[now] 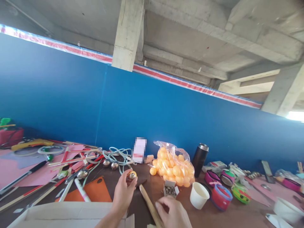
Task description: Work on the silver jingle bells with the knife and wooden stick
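Observation:
My left hand (124, 191) is closed, with thumb and fingers around a small orange ball (132, 175) that has a shiny silvery part facing me. My right hand (174, 212) is lower and to the right, its thumb and forefinger brought together. Anything between those fingertips is too small to make out. Beside the right hand lies a wooden stick (150, 204), slanting between both hands. Just beyond the right hand stands a small open box (170, 189) of tiny metal pieces. A clear plastic bag (174, 164) full of orange balls rests behind it, with one loose orange ball (153, 171) alongside.
A white paper cup (199, 195) and a black bottle (201, 160) stand right of the bag. Colourful wristbands (221, 196) lie farther right. Leftward are silvery bells (114, 165), pale cords (120, 155), an orange sheet (95, 191), sticks and a cardboard box (68, 213).

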Action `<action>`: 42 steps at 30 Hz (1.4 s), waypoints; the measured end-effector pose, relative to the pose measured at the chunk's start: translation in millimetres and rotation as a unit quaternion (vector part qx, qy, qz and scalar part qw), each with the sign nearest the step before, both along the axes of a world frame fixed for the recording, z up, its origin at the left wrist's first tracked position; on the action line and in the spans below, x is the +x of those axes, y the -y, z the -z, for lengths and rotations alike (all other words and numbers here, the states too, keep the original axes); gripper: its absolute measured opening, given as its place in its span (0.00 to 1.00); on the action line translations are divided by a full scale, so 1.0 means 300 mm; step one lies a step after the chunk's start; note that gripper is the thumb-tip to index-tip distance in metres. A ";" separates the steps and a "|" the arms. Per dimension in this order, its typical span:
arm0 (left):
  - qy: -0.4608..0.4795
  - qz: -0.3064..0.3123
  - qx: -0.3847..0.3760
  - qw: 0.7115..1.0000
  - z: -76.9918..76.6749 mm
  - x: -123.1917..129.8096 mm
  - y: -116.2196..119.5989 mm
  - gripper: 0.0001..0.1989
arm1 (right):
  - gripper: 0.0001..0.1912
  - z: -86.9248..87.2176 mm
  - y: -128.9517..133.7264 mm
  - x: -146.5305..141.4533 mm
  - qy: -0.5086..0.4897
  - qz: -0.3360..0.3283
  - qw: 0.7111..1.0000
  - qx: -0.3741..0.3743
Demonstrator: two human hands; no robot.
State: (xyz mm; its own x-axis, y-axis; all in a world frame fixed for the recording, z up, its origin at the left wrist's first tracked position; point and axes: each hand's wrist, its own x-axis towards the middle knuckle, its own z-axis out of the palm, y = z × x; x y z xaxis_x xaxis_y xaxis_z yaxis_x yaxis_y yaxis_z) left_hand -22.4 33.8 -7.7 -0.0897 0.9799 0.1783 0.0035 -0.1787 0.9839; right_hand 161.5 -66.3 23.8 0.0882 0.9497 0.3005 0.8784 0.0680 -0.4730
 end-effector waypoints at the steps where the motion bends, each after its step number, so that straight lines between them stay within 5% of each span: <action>1: -0.007 -0.003 0.001 1.000 0.000 0.001 0.000 0.25 | 0.15 -0.012 -0.001 0.020 0.000 0.027 0.999 0.028; 7: -0.065 -0.010 0.015 0.998 -0.013 0.001 0.018 0.24 | 0.16 0.005 -0.041 0.155 0.023 0.167 0.984 0.066; 29: -0.105 0.006 0.058 0.993 -0.025 0.006 0.044 0.21 | 0.10 0.074 -0.108 0.133 0.117 0.174 0.977 0.049; 42: -0.115 0.003 0.059 0.992 -0.033 0.005 0.051 0.21 | 0.12 0.075 -0.108 0.178 -0.031 0.162 0.979 0.117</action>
